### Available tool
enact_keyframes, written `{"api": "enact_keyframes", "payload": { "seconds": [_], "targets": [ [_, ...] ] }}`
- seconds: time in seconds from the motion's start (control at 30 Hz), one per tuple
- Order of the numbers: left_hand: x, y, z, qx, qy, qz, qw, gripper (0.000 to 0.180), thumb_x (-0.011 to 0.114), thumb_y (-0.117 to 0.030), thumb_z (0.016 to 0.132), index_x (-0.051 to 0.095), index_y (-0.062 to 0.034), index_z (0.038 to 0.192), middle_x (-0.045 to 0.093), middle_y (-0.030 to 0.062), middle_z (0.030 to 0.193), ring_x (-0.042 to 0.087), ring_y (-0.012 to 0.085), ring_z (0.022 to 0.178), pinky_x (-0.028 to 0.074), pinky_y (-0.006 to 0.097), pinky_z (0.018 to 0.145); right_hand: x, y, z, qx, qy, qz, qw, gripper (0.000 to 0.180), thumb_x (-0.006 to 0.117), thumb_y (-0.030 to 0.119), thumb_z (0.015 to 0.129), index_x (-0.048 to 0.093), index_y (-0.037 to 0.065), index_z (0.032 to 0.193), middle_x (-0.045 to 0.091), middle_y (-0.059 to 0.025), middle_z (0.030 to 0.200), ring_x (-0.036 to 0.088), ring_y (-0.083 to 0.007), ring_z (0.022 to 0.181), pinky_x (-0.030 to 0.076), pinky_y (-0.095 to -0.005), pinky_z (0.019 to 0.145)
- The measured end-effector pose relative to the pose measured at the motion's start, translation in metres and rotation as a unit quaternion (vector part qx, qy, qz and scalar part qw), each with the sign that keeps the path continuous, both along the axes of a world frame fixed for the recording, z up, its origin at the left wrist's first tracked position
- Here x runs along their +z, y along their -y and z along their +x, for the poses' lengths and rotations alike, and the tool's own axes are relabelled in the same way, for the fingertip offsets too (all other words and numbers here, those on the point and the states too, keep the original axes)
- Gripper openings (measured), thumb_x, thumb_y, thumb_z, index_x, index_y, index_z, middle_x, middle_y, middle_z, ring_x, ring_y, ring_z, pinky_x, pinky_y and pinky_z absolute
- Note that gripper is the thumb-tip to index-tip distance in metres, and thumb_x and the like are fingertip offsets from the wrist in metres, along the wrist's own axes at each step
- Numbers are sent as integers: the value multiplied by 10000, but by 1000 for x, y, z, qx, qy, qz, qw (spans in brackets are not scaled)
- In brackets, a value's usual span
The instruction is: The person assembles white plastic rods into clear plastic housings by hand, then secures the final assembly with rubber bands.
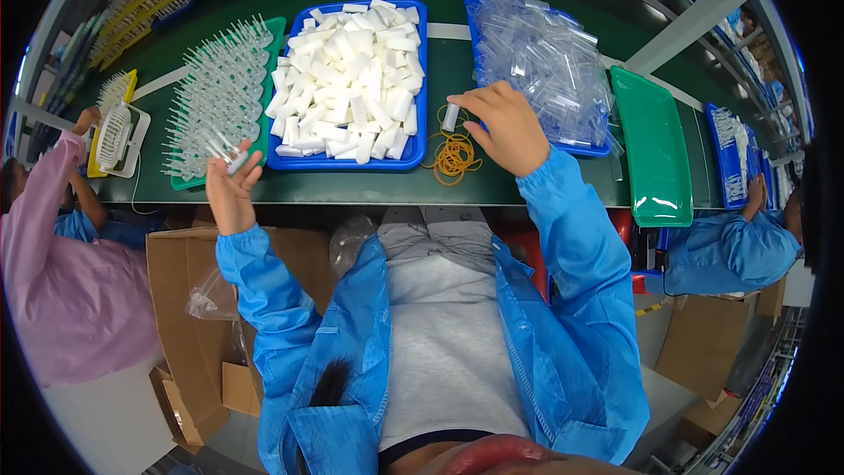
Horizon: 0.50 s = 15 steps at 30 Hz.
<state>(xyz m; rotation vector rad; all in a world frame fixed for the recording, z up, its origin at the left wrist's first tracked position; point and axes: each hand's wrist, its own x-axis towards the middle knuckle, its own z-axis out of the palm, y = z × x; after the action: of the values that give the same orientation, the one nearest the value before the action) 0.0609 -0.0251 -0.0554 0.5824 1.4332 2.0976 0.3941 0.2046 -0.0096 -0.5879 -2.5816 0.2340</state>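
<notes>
My left hand (231, 198) is raised at the near edge of the green tray, its fingers closed round clear plastic pieces with thin stems (227, 152). Similar spiky clear pieces stand in dense rows on that green tray (274, 40). Between the thumb and fingers of my right hand (510, 127) is a small whitish cylinder (451, 116), held above a heap of yellow rubber bands (454, 158). White foam-like pieces (352, 79) fill a blue tray (424, 79) between my hands. Clear plastic tubes (545, 62) are piled in another blue tray beyond my right hand.
A green tray (651, 149) lies to the right. At far left, a person in a pink sleeve (53, 176) reaches near a white fan (114, 136). Another person in blue (730, 251) works at far right. A cardboard box (189, 299) stands below the bench at left.
</notes>
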Motion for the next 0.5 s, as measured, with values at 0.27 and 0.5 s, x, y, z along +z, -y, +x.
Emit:
{"api": "enact_keyframes", "payload": {
  "seconds": [0.27, 0.5],
  "targets": [
    [-16, -13, 55, -93, 158, 36, 982, 358, 382, -355, 961, 412, -97, 1208, 527, 48, 998, 530, 131, 712, 377, 176, 453, -24, -33, -26, 79, 182, 133, 971, 218, 674, 147, 669, 664, 161, 887, 574, 9, 831, 475, -181, 904, 371, -302, 748],
    [-6, -21, 96, -209, 251, 82, 942, 429, 375, -319, 949, 341, -49, 1280, 475, 46, 972, 403, 136, 661, 315, 218, 462, -7, -28, -19, 62, 139, 105, 983, 128, 673, 124, 693, 656, 115, 819, 584, -18, 825, 508, -204, 850, 385, -317, 720]
  ]
}}
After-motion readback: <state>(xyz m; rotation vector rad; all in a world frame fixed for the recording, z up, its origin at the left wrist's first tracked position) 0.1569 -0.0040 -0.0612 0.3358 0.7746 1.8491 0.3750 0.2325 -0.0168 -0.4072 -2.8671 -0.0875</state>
